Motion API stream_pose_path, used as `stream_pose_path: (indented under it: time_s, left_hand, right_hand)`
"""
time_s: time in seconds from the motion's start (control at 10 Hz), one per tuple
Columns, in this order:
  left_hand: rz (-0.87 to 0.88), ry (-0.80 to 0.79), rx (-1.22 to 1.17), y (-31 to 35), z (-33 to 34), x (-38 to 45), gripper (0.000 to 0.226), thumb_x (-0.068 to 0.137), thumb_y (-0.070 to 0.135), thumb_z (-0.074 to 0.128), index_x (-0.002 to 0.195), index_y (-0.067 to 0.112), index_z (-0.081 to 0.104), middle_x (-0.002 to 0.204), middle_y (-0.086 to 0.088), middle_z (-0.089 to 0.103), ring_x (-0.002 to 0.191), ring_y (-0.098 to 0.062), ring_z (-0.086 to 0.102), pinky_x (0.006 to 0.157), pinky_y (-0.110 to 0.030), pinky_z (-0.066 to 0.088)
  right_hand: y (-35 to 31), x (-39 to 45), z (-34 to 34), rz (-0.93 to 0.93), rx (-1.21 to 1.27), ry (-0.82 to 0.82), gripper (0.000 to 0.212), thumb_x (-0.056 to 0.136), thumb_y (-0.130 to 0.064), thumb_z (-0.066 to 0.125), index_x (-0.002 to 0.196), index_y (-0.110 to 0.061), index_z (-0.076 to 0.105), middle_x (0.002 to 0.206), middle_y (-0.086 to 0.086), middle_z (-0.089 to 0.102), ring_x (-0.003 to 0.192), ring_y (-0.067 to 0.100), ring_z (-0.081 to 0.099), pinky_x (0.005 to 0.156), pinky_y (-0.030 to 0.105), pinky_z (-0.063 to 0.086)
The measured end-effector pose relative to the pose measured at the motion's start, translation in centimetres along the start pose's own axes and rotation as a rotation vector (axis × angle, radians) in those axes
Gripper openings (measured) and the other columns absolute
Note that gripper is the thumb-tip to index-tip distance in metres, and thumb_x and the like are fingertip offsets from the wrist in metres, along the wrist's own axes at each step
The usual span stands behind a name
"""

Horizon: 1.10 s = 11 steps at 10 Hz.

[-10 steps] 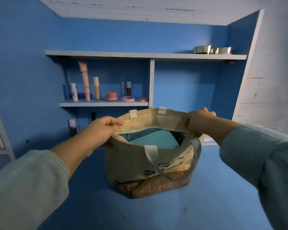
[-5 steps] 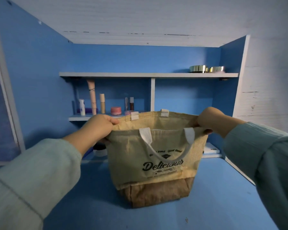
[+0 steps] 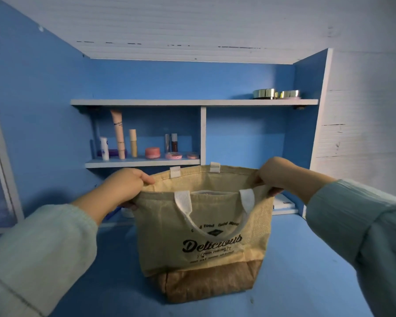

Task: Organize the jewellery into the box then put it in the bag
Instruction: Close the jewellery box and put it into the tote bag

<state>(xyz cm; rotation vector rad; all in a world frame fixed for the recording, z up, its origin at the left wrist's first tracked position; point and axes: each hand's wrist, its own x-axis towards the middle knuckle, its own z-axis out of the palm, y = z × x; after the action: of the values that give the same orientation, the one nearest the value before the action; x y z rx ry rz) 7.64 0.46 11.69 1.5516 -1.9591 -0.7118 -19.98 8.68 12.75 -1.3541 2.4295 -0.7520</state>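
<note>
Bag (image 3: 201, 239) upright, contents hidden; left hand (image 3: 126, 186) and right hand (image 3: 277, 175) grip its rim.

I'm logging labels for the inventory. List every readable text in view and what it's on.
"Delicious": large black script on the front of the bag.
Small arched line above it: partly behind the handle, seems to read "Good food Good Mood", blurred.
Small lines under "Delicious": too small to read.
Tall tube on the shelf: dark print, too blurred to read.

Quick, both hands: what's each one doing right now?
Left hand: gripping the bag rim at its left end.
Right hand: gripping the bag rim at its right end.
</note>
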Motion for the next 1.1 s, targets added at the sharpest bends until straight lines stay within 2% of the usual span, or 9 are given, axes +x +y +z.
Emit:
stream_pose_path:
  time_s: [0.1, 0.2, 0.3, 0.4, 0.5, 0.6, 0.7, 0.8, 1.1]
  left_hand:
    - [0.081, -0.03, 0.189, -0.2, 1.0, 0.7, 0.034, 0.096, 0.009, 0.04, 0.117, 0.018, 0.065, 0.132, -0.008, 0.05, 0.108, -0.028, 0.051, 0.089, -0.031, 0.044]
    - [0.143, 0.038, 0.447, 0.6, 2.1, 0.4, 0.032, 0.093, 0.029, 0.04, 0.116, 0.037, 0.06, 0.137, -0.002, 0.044, 0.123, -0.027, 0.04, 0.104, -0.038, 0.035]
    - [0.325, 0.062, 0.54, 2.7, 3.7, -0.7, 0.022, 0.091, 0.036, 0.045, 0.101, 0.048, 0.06, 0.128, 0.008, 0.043, 0.123, -0.024, 0.034, 0.102, -0.041, 0.03]
    - [0.519, -0.151, 0.397, 5.5, 5.7, -1.6, 0.013, 0.092, 0.037, 0.05, 0.09, 0.044, 0.061, 0.11, 0.017, 0.057, 0.103, -0.01, 0.053, 0.092, -0.034, 0.045]
    - [0.623, -0.296, 0.367, 7.8, 7.8, -1.7, 0.018, 0.092, 0.033, 0.054, 0.104, 0.031, 0.067, 0.104, 0.015, 0.062, 0.093, -0.006, 0.057, 0.085, -0.026, 0.049]
    - [0.679, -0.31, 0.435, 9.5, 9.8, -1.5, 0.022, 0.091, 0.035, 0.055, 0.109, 0.029, 0.067, 0.11, 0.01, 0.064, 0.096, -0.011, 0.059, 0.086, -0.03, 0.049]
    - [0.653, -0.367, 0.463, 10.6, 11.6, -0.8, 0.029, 0.091, 0.037, 0.056, 0.117, 0.025, 0.063, 0.117, 0.006, 0.061, 0.101, -0.014, 0.058, 0.088, -0.032, 0.049]
    - [0.635, -0.387, 0.446, 11.0, 13.2, -0.3, 0.027, 0.09, 0.035, 0.059, 0.113, 0.02, 0.061, 0.111, 0.003, 0.061, 0.097, -0.016, 0.058, 0.075, -0.026, 0.047]
    - [0.794, -0.36, 0.43, 9.9, 15.1, -0.1, 0.031, 0.089, 0.017, 0.059, 0.12, 0.019, 0.063, 0.113, -0.006, 0.06, 0.102, -0.018, 0.055, 0.07, -0.021, 0.033]
  right_hand:
    - [0.7, -0.9, 1.1, -0.042, 0.04, 0.001, 0.017, 0.087, 0.0, 0.05, 0.095, -0.01, 0.06, 0.076, 0.004, 0.054, 0.056, 0.015, 0.054, 0.041, 0.021, 0.048]
    - [1.5, -2.0, 2.0, -0.075, 0.063, 0.024, 0.013, 0.09, -0.011, 0.042, 0.096, -0.019, 0.051, 0.086, 0.008, 0.053, 0.06, 0.024, 0.054, 0.059, 0.035, 0.056]
    - [1.9, -2.6, 1.7, -0.04, 0.125, 0.009, 0.018, 0.09, -0.013, 0.048, 0.105, -0.021, 0.043, 0.093, 0.012, 0.052, 0.064, 0.027, 0.056, 0.061, 0.039, 0.057]
    - [2.3, -2.7, 1.4, -0.008, 0.197, -0.009, 0.028, 0.086, -0.008, 0.057, 0.105, -0.022, 0.043, 0.097, 0.013, 0.055, 0.064, 0.026, 0.06, 0.059, 0.037, 0.06]
    - [2.8, -2.7, 1.4, -0.009, 0.272, 0.058, 0.021, 0.085, -0.004, 0.052, 0.099, -0.021, 0.049, 0.093, 0.012, 0.055, 0.064, 0.029, 0.061, 0.064, 0.041, 0.059]
    - [3.3, -2.9, 1.6, -0.028, 0.358, 0.12, 0.029, 0.084, 0.001, 0.038, 0.079, -0.019, 0.058, 0.084, 0.011, 0.055, 0.065, 0.033, 0.062, 0.071, 0.045, 0.058]
    - [3.6, -3.2, 1.6, -0.039, 0.396, 0.078, 0.032, 0.081, 0.006, 0.042, 0.07, -0.015, 0.063, 0.082, 0.012, 0.061, 0.075, 0.036, 0.067, 0.072, 0.045, 0.059]
    - [4.2, -3.5, 1.4, -0.044, 0.403, 0.062, 0.027, 0.08, 0.005, 0.048, 0.072, -0.015, 0.064, 0.076, 0.007, 0.061, 0.067, 0.028, 0.064, 0.07, 0.038, 0.059]
    - [4.9, -3.5, 1.5, -0.029, 0.452, 0.055, 0.033, 0.081, 0.006, 0.038, 0.069, -0.016, 0.06, 0.065, 0.003, 0.061, 0.058, 0.022, 0.061, 0.064, 0.031, 0.059]
